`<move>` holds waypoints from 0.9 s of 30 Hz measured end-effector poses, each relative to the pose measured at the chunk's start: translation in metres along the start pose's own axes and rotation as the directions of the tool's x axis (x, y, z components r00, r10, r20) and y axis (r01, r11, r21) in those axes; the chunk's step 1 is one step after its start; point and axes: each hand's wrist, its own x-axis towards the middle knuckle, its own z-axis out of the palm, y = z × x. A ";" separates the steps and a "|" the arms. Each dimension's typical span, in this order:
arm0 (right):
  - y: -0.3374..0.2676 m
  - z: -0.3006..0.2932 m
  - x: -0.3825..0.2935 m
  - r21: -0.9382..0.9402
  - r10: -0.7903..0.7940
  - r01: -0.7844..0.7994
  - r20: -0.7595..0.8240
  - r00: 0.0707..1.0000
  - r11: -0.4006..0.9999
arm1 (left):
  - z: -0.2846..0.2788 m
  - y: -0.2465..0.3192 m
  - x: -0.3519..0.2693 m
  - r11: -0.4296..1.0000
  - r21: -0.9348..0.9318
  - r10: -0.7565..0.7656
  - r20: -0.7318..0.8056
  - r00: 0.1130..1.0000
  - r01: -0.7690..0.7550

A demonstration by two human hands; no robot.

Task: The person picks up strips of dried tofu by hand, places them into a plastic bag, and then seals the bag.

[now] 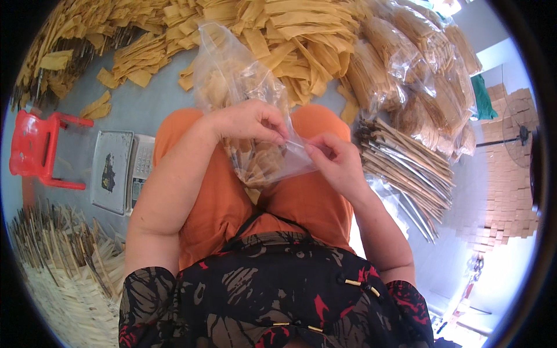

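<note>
A clear plastic bag (pixel 256 163) with yellowish dried sheets inside lies across my lap, over my orange trousers. My left hand (pixel 254 124) rests over the bag, its thumb and forefinger pinching one end of a thin, whitish twisted strip at the bag's edge. On the other side, my right hand (pixel 335 161) pinches the bag's edge near the strip's other end between thumb and forefinger. Whether the strip is part of the bag or a separate tie, I cannot tell. Beyond my knees lies a large pile of flat yellow dried sheets (pixel 313 26), probably bean curd skin.
Filled clear bags (pixel 417 74) are stacked at the upper right, above a bundle of thin sticks (pixel 409 169). On the left stand a platform scale (pixel 114 169) and a red plastic stool (pixel 35 143). Pale sheets with sticks (pixel 65 269) fill the lower left.
</note>
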 end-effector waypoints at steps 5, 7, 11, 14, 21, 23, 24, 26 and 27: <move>-0.009 0.007 0.001 -0.177 -0.094 0.088 -0.024 0.995 0.980 | -0.001 -0.001 -0.007 1.000 0.027 0.009 -0.074 0.997 -0.007; -0.011 0.010 0.002 -0.201 -0.130 0.118 -0.050 0.990 0.973 | -0.002 -0.002 -0.007 0.999 0.034 0.022 -0.095 0.995 -0.019; -0.016 0.011 0.008 -0.164 -0.148 0.141 -0.032 0.989 0.976 | -0.004 -0.003 -0.010 0.997 0.057 0.065 -0.114 0.991 -0.059; -0.011 0.012 0.015 -0.162 -0.119 0.118 0.005 0.993 0.980 | -0.003 -0.004 -0.010 0.994 0.080 0.084 -0.128 0.988 -0.074; -0.024 0.008 0.015 -0.160 -0.108 0.112 0.034 0.994 0.981 | -0.004 -0.002 -0.012 0.989 0.126 0.103 -0.174 0.979 -0.081; -0.026 0.008 0.020 -0.233 -0.149 0.158 0.055 0.987 0.960 | -0.003 -0.002 -0.013 0.985 0.139 0.126 -0.174 0.977 -0.103; -0.027 0.009 0.023 -0.248 -0.174 0.185 0.065 0.983 0.951 | -0.003 -0.001 -0.012 0.983 0.146 0.140 -0.172 0.975 -0.116; -0.026 0.009 0.028 -0.303 -0.212 0.229 0.087 0.973 0.925 | -0.003 -0.003 -0.011 0.979 0.141 0.168 -0.169 0.971 -0.145; -0.025 0.010 0.031 -0.342 -0.225 0.247 0.101 0.969 0.907 | -0.003 -0.003 -0.011 0.978 0.138 0.180 -0.170 0.969 -0.157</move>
